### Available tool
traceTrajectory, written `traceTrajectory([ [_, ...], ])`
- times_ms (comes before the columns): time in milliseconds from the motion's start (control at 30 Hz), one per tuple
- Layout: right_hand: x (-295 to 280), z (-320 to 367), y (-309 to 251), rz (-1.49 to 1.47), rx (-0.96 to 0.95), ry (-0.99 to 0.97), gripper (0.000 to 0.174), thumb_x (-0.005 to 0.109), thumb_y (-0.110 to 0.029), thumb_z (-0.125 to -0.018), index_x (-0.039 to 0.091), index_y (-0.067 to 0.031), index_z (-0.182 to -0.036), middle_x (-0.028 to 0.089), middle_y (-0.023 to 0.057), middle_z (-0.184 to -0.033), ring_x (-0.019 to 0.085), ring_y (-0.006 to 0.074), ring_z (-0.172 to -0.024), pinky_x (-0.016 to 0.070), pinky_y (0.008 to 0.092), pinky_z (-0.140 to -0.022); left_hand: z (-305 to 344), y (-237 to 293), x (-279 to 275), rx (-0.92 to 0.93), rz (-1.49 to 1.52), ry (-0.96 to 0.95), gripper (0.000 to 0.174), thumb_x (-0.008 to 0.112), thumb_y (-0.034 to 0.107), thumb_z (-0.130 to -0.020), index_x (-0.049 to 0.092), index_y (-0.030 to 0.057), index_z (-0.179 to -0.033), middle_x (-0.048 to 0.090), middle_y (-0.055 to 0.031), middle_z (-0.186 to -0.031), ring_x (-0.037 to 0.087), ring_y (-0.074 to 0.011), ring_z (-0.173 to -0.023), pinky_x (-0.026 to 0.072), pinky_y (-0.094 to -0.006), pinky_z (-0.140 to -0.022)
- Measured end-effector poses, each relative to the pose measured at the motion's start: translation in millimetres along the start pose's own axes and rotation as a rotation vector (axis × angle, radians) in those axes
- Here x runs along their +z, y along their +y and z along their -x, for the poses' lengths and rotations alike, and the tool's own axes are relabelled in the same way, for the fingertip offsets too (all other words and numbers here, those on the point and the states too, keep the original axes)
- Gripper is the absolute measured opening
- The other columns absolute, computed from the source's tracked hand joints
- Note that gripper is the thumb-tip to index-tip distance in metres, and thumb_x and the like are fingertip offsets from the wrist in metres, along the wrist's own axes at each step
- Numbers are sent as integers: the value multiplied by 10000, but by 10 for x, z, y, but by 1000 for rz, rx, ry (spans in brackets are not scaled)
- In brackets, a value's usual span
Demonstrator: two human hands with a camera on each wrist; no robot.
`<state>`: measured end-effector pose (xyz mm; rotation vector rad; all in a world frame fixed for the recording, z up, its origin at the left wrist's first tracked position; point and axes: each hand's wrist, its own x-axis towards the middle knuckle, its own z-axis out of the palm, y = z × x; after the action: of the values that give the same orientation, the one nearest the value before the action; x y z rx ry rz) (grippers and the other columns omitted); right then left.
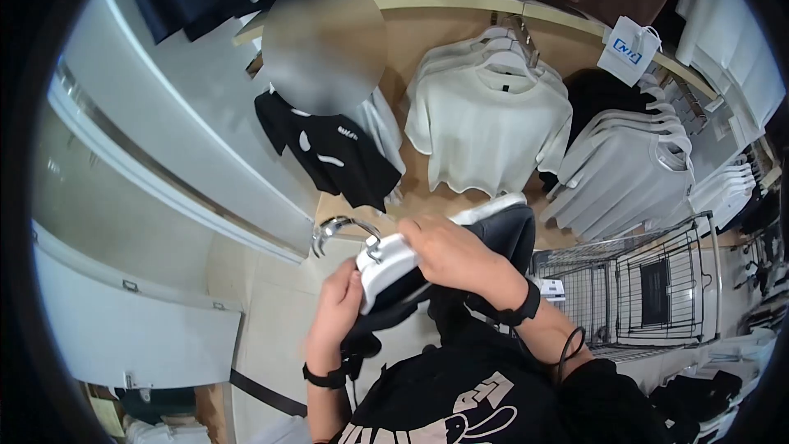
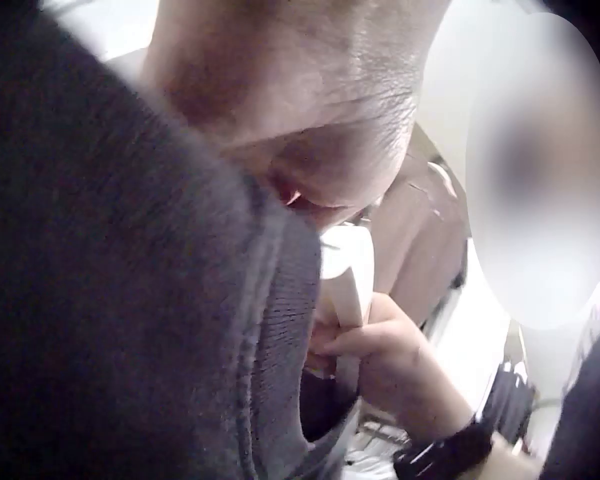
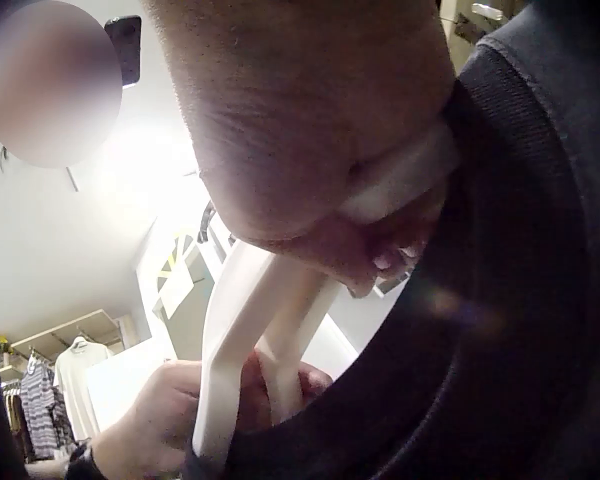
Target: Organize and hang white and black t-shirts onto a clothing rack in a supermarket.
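Note:
A white hanger [image 1: 386,267] with a silver metal hook [image 1: 345,226] is held in front of the body, and a dark grey T-shirt [image 2: 130,260] hangs about it. My left hand [image 1: 337,300] grips the hanger near its left end, thumb along the white edge. Curled over the hanger's other side is my right hand [image 1: 452,253], its knuckles upward. Up close in the right wrist view, two white bars [image 3: 235,320] run past the shirt's neckline. Cloth of the shirt covers part of the left hand's fingers in the left wrist view.
White and cream T-shirts [image 1: 497,123] hang on a rack ahead, with grey T-shirts [image 1: 629,156] to their right. A black T-shirt [image 1: 325,148] hangs at the left. A wire shopping cart [image 1: 657,292] stands at the right. White cabinet panels [image 1: 123,304] line the left.

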<state>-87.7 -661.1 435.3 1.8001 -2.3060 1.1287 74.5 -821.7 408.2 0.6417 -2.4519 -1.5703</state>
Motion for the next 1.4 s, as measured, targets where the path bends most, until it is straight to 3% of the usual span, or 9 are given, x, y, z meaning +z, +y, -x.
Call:
traceTrajectory([
  [100, -105, 98, 478, -65, 91, -43, 206, 506, 77, -736, 496, 31, -937, 579, 224, -923, 558, 414, -909, 453, 458, -813, -374, -71, 301, 18, 390, -164, 244, 535, 237, -961, 576, -2, -928, 511, 13, -760, 418, -61, -690, 371, -225, -613],
  [167, -165, 181, 768, -116, 45, -58, 392, 511, 114, -651, 507, 3, -1027, 566, 183, -993, 523, 393, -1019, 419, 450, -894, -558, -24, 440, -4, 314, -207, 245, 538, 234, -959, 577, -6, -923, 517, 13, -761, 424, -66, -690, 377, -231, -616],
  [333, -511, 300, 1218, -33, 104, 87, 417, 527, 93, -653, 551, 0, -1058, 567, 153, -1057, 511, 363, -1068, 398, 413, -979, -1098, 83, 737, 42, 26, -28, 253, 576, 217, -924, 595, -35, -911, 516, -77, -664, 463, -141, -631, 407, -297, -587],
  [500, -755, 295, 1487, 50, 221, -62, 300, 551, 49, -662, 568, 3, -958, 614, 143, -864, 603, 340, -843, 489, 421, -749, -1434, 420, 749, 172, -299, 280, 311, 640, 287, -885, 618, -23, -903, 586, -158, -676, 569, -300, -594, 442, -378, -561],
  [767, -848, 86, 1420, 20, -11, -3, 255, 598, 18, -662, 548, -29, -907, 579, 111, -737, 603, 329, -685, 462, 434, -581, -1658, 792, 927, 469, -135, 62, 232, 662, 198, -860, 618, -21, -922, 584, -168, -721, 570, -305, -605, 443, -367, -560],
  [1000, -950, 166, 1454, 61, 79, -71, 244, 600, 0, -680, 543, -46, -913, 587, 99, -719, 607, 318, -682, 463, 421, -610, -1760, 492, 829, 137, -105, 46, 268, 570, 227, -941, 584, -25, -851, 535, -107, -661, 504, -184, -585, 418, -321, -562],
  [1133, -1142, 453, 1891, 122, 111, 284, 278, 541, 30, -641, 574, -10, -914, 571, 158, -671, 582, 342, -619, 483, 418, -593, -1668, 334, 547, 25, 24, 319, 391, 487, 325, -990, 566, -9, -801, 520, -31, -658, 461, -97, -616, 384, -274, -566],
  [1267, -1390, 754, 2489, -29, 691, 470, 296, 522, -46, -754, 602, 15, -1033, 664, 195, -869, 663, 340, -796, 492, 341, -727, -1485, 224, 410, -57, 73, 511, 395, 470, 332, -997, 545, 9, -782, 510, -6, -670, 431, -76, -613, 362, -252, -561],
  [1400, -1470, 560, 3036, 105, 575, 643, 307, 502, -34, -730, 585, 4, -1023, 616, 275, -787, 631, 431, -794, 498, 428, -697, -1339, 93, 254, -64, 105, 626, 413, 451, 353, -1010, 531, 26, -770, 501, -5, -675, 445, -65, -616, 393, -230, -572],
])
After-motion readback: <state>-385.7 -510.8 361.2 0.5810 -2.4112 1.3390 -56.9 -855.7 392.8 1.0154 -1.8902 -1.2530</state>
